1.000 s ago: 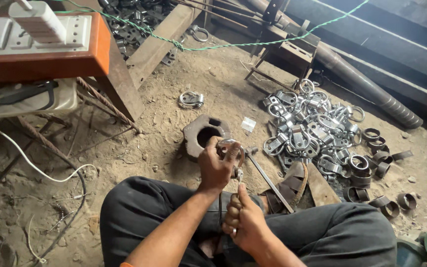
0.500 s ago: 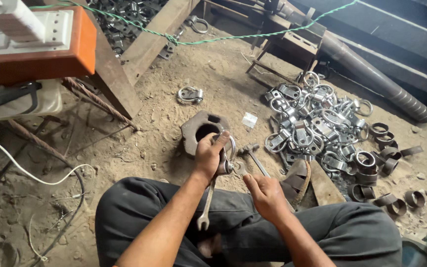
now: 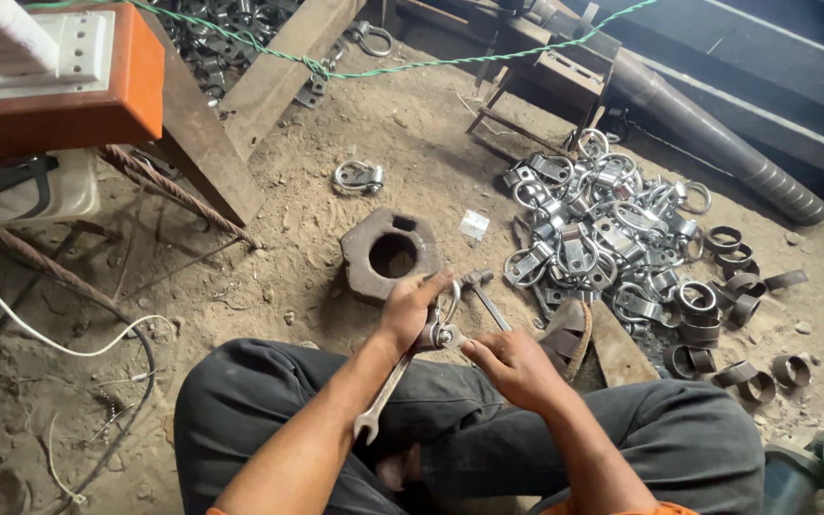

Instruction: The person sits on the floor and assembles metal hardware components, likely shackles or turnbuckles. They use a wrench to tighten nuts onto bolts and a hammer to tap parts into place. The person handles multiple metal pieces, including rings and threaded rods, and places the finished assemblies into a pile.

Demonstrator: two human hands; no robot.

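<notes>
You sit cross-legged on a dirt floor, a metal clamp ring (image 3: 445, 310) between your hands.

Your left hand (image 3: 410, 310) is closed around the ring above your lap, a spanner (image 3: 385, 391) hanging beneath it; your right hand (image 3: 512, 362) pinches its bolt end. A heavy iron block (image 3: 388, 253) lies just ahead, a heap of clamps (image 3: 603, 238) to the right.

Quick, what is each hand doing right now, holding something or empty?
Left hand: closed around a metal ring clamp.
Right hand: fingertips pinching the clamp's bolt end; a wrench hangs below the clamp.
</notes>
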